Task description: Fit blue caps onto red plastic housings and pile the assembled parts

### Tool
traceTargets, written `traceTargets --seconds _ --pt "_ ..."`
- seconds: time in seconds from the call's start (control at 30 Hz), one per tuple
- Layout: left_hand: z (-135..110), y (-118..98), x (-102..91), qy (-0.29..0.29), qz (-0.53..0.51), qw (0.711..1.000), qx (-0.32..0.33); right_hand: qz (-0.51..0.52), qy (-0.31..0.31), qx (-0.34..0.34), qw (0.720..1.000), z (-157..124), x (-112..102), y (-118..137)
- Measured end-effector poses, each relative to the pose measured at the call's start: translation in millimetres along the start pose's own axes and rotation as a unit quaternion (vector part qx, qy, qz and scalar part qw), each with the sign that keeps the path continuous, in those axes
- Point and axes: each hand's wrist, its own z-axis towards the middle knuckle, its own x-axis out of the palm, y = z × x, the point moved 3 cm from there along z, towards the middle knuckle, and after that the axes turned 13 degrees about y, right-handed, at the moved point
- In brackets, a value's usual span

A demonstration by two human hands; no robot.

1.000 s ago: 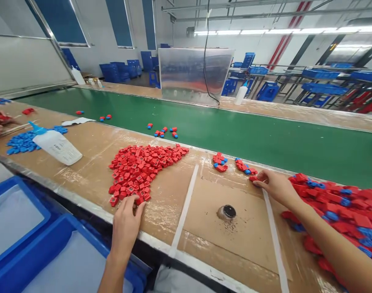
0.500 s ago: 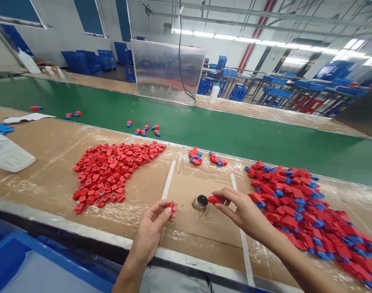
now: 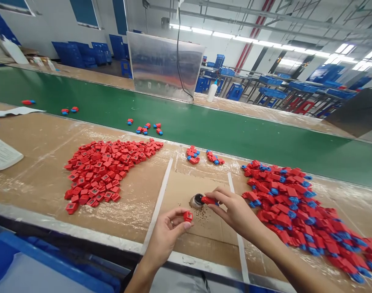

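Note:
Between thumb and fingers of my left hand (image 3: 169,232) is a small red plastic block (image 3: 188,216), its square hollow turned up toward me. My right hand (image 3: 233,205) pinches a red-and-blue plastic piece (image 3: 209,200). The red end of that piece is at the rim of a small round jar (image 3: 198,200) with dark contents; whether it touches the contents I cannot tell. Dark specks lie around the jar on a cardboard sheet (image 3: 210,244). A heap of red blocks (image 3: 97,171) lies to the left, and a heap of red-and-blue pieces (image 3: 292,203) to the right.
Behind the worktable runs a green conveyor belt (image 3: 265,138) carrying several red-and-blue pieces (image 3: 145,130). Two small clusters of pieces (image 3: 193,154) lie near the belt's edge. A white bottle (image 3: 212,91) stands beyond it. At lower left is a blue bin (image 3: 45,248).
My left hand has moved right, toward the jar, with the red block. My right hand has brought its piece's red end to the jar's rim. The view has shifted slightly.

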Motion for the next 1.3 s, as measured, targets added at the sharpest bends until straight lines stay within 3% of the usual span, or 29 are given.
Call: traceTargets --seconds 0.17,0.33,0.5,0.97,1.3 --pt "0 3 0.6 0.016 0.016 1.0 0.003 -0.001 -0.015 -0.003 1.0 1 -7 5" --pt "-1 7 -0.4 0.033 0.039 0.999 0.011 0.073 -0.007 -0.016 0.997 -2 -12 28" --pt "-4 6 1.4 0.048 0.067 0.997 0.011 0.126 0.015 -0.008 0.992 -8 1 45" --pt "-7 6 -0.1 0.055 0.123 0.991 -0.004 0.112 0.045 -0.011 0.993 -12 24 52" --pt "-7 6 0.9 0.088 0.199 0.975 -0.035 0.122 0.001 -0.001 0.993 -17 40 62"
